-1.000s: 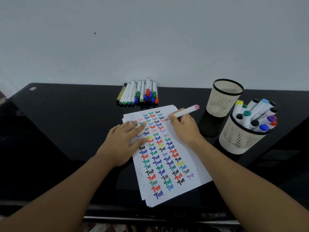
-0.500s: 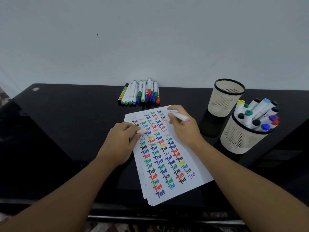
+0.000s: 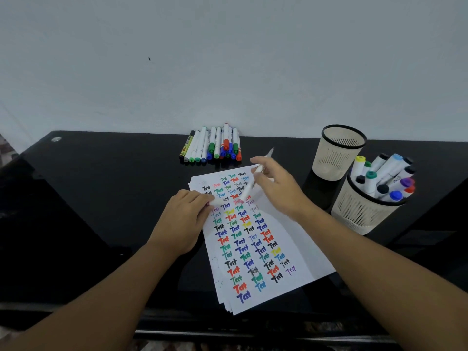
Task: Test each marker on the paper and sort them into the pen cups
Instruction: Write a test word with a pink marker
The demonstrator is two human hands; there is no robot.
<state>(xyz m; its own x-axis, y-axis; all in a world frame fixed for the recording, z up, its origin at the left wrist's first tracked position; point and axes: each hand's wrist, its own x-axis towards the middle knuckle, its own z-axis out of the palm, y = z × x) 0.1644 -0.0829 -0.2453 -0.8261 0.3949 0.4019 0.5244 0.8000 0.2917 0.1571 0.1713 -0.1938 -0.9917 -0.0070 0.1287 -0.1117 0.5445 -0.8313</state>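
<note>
Right hand [image 3: 279, 191] grips a white marker [image 3: 249, 187] by its barrel; the marker slants from far right to near left, its lower end blurred over the upper rows of writing. Left hand [image 3: 186, 219], fingers curled, pinches a small pale piece, apparently the cap [image 3: 215, 202], at the left edge of the paper [image 3: 298, 254]. The paper, a fanned stack covered in coloured "Test" words, lies tilted, its near corner close to the near edge of the black surface [image 3: 88, 211]. Far of the paper, a row of markers [image 3: 212, 145] lies against the wall. To the right stand two pen cups: the far cup [image 3: 336, 153], and the near cup [image 3: 364, 211] holding markers. Bare surface extends left of the left hand.
</note>
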